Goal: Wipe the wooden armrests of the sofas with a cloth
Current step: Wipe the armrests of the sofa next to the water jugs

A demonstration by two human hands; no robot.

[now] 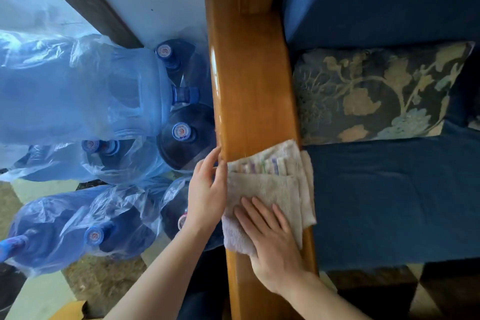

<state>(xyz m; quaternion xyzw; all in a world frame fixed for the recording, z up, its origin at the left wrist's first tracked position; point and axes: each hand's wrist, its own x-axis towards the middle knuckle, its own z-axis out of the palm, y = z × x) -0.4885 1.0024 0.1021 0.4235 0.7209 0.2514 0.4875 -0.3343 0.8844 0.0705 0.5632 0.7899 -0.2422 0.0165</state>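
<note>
— Head view: where is the folded cream terry cloth point(270, 184)?
— Across the glossy wooden armrest point(249, 91). My right hand point(272, 244) presses it flat, fingers straight.
— Your left hand point(206, 189)?
— Fingers relaxed, touching the armrest's outer edge, blue water jugs point(181, 132) beside.

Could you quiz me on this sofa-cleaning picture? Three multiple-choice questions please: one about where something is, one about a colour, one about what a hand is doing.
1. Where does the folded beige terry cloth lie?
A. on the glossy wooden armrest
B. on the floor
C. on a water jug

2. What colour is the sofa seat upholstery?
A. red
B. dark blue
C. white

3. What is the right hand doing?
A. hanging idle
B. gripping a jug
C. pressing flat on the cloth

Answers: 1 A, the cloth drapes across the armrest. 2 B, the seat beside the floral patterned cushion is dark blue. 3 C, its straight fingers lie spread on the cloth, while the left hand touches the armrest's edge.
</note>
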